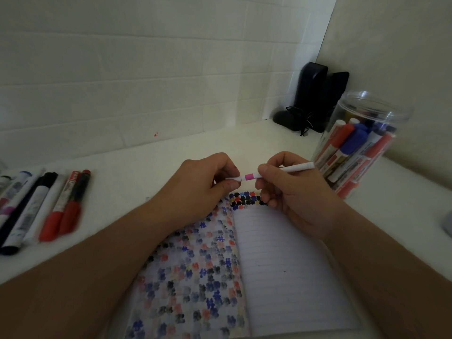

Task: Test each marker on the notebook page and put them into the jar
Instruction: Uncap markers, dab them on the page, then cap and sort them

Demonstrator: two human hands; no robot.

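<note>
At the left edge of the frame a row of thick markers [36,206] with black, blue and red caps lies side by side on the white desk [151,152]. Just left of centre the left hand [203,184] curls its fingers and pinches the white cap end of a slim white marker with a pink band [252,177]. The right hand [291,192], just right of centre, grips that marker's barrel, whose far end points toward the right. Both hands hover above the open lined notebook [281,265] at the bottom centre, its left page covered in coloured dabs, its right page dabbed only along the top. At the right stands a clear plastic jar [362,143] holding red and blue markers. Black objects [310,99] sit in the corner behind it.
</note>
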